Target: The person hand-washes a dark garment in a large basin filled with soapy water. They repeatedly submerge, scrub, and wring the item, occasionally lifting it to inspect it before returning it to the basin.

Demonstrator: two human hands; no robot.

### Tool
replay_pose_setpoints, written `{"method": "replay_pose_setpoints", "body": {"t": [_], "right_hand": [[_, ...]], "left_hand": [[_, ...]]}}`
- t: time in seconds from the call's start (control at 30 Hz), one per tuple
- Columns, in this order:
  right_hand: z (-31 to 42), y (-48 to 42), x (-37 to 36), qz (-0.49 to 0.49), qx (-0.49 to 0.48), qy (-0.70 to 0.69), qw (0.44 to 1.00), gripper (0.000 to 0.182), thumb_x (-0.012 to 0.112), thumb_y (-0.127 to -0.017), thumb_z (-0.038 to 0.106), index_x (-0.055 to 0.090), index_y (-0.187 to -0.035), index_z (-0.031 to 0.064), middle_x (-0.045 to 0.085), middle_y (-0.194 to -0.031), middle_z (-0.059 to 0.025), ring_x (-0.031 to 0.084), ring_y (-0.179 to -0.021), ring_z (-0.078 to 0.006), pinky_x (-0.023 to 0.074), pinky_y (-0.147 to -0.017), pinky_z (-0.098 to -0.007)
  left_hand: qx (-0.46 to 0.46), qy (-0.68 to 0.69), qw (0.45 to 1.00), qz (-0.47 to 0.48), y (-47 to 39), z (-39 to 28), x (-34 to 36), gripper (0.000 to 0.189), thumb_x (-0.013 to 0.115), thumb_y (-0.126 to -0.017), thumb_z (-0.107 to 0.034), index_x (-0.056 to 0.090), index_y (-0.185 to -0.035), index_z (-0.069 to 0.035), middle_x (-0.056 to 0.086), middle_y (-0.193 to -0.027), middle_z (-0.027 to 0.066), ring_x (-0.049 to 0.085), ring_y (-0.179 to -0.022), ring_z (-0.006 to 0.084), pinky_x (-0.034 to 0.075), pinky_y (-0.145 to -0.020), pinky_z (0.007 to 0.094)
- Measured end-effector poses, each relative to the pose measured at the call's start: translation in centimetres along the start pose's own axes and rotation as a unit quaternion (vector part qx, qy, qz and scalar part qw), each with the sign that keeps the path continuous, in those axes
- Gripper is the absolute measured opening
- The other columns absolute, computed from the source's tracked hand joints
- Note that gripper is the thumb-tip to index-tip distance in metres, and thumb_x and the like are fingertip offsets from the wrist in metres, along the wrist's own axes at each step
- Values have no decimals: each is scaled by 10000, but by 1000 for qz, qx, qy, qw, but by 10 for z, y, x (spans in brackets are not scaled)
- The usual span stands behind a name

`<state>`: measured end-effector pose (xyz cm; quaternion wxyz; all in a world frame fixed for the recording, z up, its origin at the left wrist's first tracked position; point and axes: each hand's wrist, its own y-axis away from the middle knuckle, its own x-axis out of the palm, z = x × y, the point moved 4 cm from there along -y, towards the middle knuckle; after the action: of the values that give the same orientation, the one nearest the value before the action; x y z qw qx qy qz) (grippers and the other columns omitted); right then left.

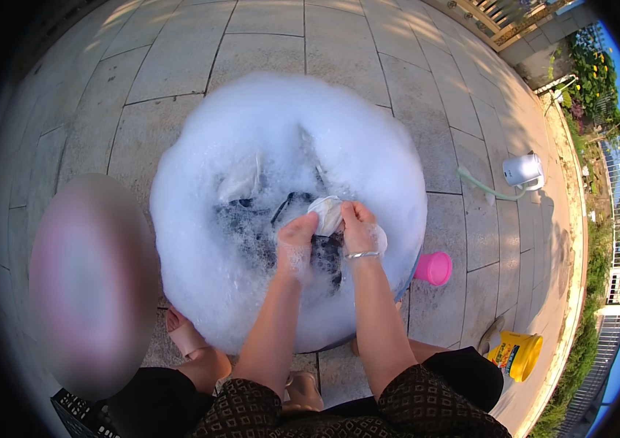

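A large round tub (337, 344) heaped with white foam stands before me, its blue rim showing only at the lower right. Over its middle, my left hand (297, 241) and my right hand (361, 230) pinch a wet, bunched white cloth (326, 215) between them. Suds cling to both hands, and a silver bracelet is on my right wrist. Dark fabric (244, 224) lies in the sudsy water below and to the left of the hands. Another pale cloth (241, 180) pokes out of the foam further left. What else lies beneath the foam is hidden.
A pink plastic cup (434, 269) touches the tub's right side. Further right are a white jug-like container (523, 171) with a pale green hose (488, 189) and a yellow bucket (523, 356). A black plastic crate (77, 413) is at the lower left, near a blurred round patch.
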<state>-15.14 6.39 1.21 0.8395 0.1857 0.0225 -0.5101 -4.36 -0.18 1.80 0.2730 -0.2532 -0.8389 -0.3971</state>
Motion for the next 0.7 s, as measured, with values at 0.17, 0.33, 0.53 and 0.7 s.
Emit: {"method": "replay_pose_setpoints", "body": {"t": [0.17,0.33,0.53,0.7], "right_hand": [[7,16,8,-56,-76,64,993,303,489,-806,320,534,-754,26,517,-590,-47,425,-506,-154,381,-507,-274],[45,37,27,42,-140,323,935,375,486,-791,404,516,-658,55,497,-541,-131,476,-489,-283,387,-467,-308],[44,55,41,88,-303,322,893,368,425,-817,349,508,-650,32,521,-604,-162,514,-559,-323,407,-502,-367],[-7,8,2,-2,-55,351,935,365,459,-794,366,514,-655,33,515,-608,-125,492,-575,-262,392,-548,-366]], "left_hand": [[28,-183,977,-105,-5,0,-3,258,538,-801,-277,562,-743,-27,539,-684,7,481,-611,95,394,-558,246],[-40,232,972,-10,-12,23,-7,160,496,-809,-204,531,-787,-50,492,-708,3,435,-614,83,384,-538,252],[-69,-4,997,-18,-20,35,-30,179,423,-814,-187,542,-761,-65,519,-689,23,493,-619,116,404,-537,262],[38,-272,960,-56,-20,22,-31,310,418,-825,-259,583,-840,3,582,-798,65,538,-693,185,410,-623,282]]}}
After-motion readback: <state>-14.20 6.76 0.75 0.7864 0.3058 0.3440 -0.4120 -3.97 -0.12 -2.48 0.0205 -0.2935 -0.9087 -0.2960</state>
